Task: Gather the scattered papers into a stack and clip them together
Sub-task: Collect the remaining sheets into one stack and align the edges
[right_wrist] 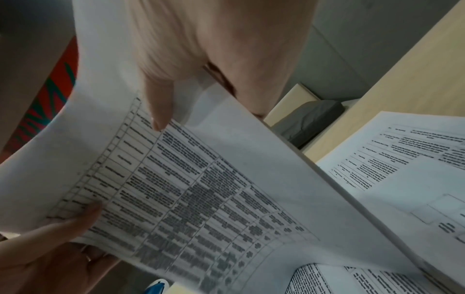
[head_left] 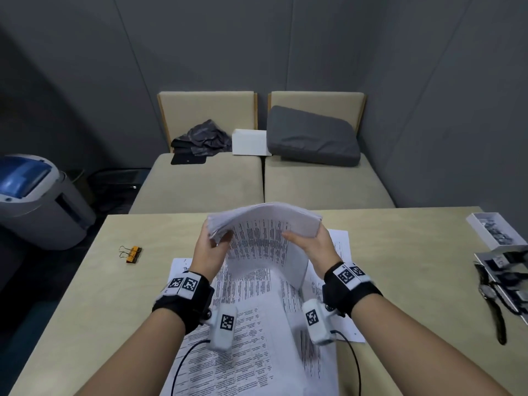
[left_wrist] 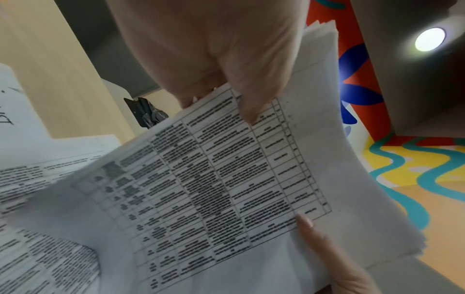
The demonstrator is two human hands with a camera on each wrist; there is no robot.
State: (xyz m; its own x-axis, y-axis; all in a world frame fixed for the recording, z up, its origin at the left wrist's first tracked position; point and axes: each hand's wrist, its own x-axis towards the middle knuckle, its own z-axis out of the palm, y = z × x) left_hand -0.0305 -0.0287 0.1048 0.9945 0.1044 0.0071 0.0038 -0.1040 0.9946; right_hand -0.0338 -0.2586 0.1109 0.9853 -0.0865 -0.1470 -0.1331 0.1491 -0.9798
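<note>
A thick bundle of printed papers (head_left: 265, 227) is lifted above the table, bowed, with its lower edge curling down. My left hand (head_left: 213, 244) grips its left side, thumb on the printed face (left_wrist: 247, 111). On the right side my right hand (head_left: 308, 238) grips the bundle the same way, thumb on the page (right_wrist: 161, 111). More printed sheets (head_left: 257, 332) lie spread on the table beneath my wrists, one sheet (head_left: 343, 247) poking out at the right. An orange binder clip (head_left: 132, 253) lies on the table to the left, apart from the papers.
The table (head_left: 94, 304) is light wood. At its right edge stand a white box of small items (head_left: 493, 230), some photos and a wristwatch (head_left: 491, 298). Behind the table is a beige sofa (head_left: 257, 178) with a grey cushion; a shredder (head_left: 37, 195) stands left.
</note>
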